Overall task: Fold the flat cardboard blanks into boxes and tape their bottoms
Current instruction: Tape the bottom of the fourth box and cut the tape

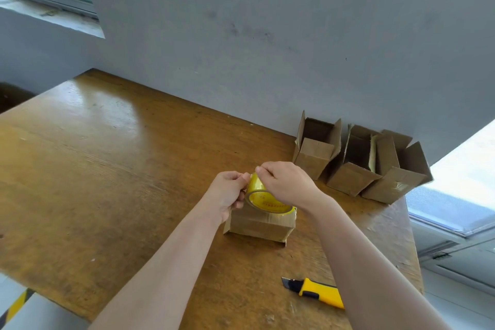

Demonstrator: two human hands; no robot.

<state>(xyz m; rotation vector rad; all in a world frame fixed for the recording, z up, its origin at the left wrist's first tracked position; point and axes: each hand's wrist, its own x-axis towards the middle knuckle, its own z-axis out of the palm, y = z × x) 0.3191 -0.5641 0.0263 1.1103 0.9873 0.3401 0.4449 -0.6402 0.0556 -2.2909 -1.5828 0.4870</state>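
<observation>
**Clearance: left side open, right side crowded**

We are finding the table (107, 169) lying bare across its left half and far-left corner, so a hand is passing freely there. The middle is being blocked. A closed box (259, 225) is sitting there, and the left hand (227, 193) and right hand (286, 182) are both pinching a tape roll (263, 195) just over it. At far right a row of three open boxes (353, 169) is standing against the wall (267, 35), closing that corner. A utility knife (318, 292) is lying near the front right edge, partly under the right forearm. We are seeing a bare strip between the row and the middle box.
</observation>
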